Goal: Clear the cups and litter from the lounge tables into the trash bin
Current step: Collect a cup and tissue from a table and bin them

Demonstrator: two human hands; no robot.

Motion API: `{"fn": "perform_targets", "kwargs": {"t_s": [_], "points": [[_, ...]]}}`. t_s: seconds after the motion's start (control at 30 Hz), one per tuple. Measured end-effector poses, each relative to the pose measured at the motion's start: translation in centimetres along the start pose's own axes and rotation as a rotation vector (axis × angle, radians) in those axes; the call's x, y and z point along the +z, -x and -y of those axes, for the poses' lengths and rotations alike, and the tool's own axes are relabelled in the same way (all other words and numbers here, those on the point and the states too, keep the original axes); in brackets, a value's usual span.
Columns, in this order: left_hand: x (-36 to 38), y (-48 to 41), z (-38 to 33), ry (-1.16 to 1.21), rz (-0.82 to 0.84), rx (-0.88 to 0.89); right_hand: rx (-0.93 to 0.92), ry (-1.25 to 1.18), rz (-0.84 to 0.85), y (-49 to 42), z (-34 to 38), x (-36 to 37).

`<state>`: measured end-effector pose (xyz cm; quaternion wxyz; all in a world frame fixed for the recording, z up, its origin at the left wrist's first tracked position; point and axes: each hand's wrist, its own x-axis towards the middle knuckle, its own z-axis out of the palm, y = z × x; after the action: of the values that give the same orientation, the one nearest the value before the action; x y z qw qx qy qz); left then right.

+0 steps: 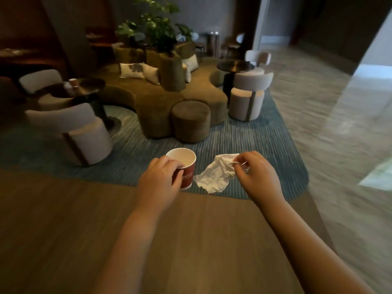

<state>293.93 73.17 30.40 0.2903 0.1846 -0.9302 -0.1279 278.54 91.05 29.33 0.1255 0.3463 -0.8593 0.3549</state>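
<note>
Left hand [160, 179] gripping one red paper cup [187, 176], white lettering illegible; right hand [255, 175] pinching one crumpled white napkin [216, 176], between both hands.

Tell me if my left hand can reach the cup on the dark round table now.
Probably not: the left hand grips a red cup, and the far cup stands well beyond it, past a pale chair.
</note>
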Motion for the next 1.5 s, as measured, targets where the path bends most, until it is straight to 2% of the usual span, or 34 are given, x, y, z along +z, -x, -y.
{"fn": "perform_targets", "kwargs": {"t_s": [0.3, 0.43, 0.6, 0.9, 1.03, 1.23, 1.4, 1.5], "points": [[13.7, -15.3, -3.2, 0.141, 0.157, 0.205, 0.207, 0.046, -0.109, -9.5, -12.5, 1.0], [20.7, -22.2, -6.2, 0.164, 0.215, 0.296, 0.311, 0.067, -0.156, -13.7, -20.1, 0.1], [29.4, -31.7, -11.3, 0.181, 0.242, 0.33, 0.351, 0.066, -0.196, -21.9, -30.9, -1.6], [40.8, -49.4, -18.8, 0.14, 0.242, 0.331, 0.371, -0.001, -0.219, -39.2, -46.0, -4.8], [46.2, -56.4, -20.4, 0.185, 0.262, 0.296, 0.363, -0.067, -0.192, -46.4, -51.0, -3.8], [57.4, -68.7, -22.7, 0.242, 0.261, 0.277, 0.377, -0.031, -0.178, -58.9, -60.6, -0.9], [65.8, -81.7, -24.7, 0.269, 0.284, 0.236, 0.466, 0.003, -0.107, -70.3, -69.4, -0.4], [70.5, -89.1, -26.7, 0.28, 0.29, 0.263, 0.497, 0.004, -0.142, -76.6, -74.7, -0.9]]}}
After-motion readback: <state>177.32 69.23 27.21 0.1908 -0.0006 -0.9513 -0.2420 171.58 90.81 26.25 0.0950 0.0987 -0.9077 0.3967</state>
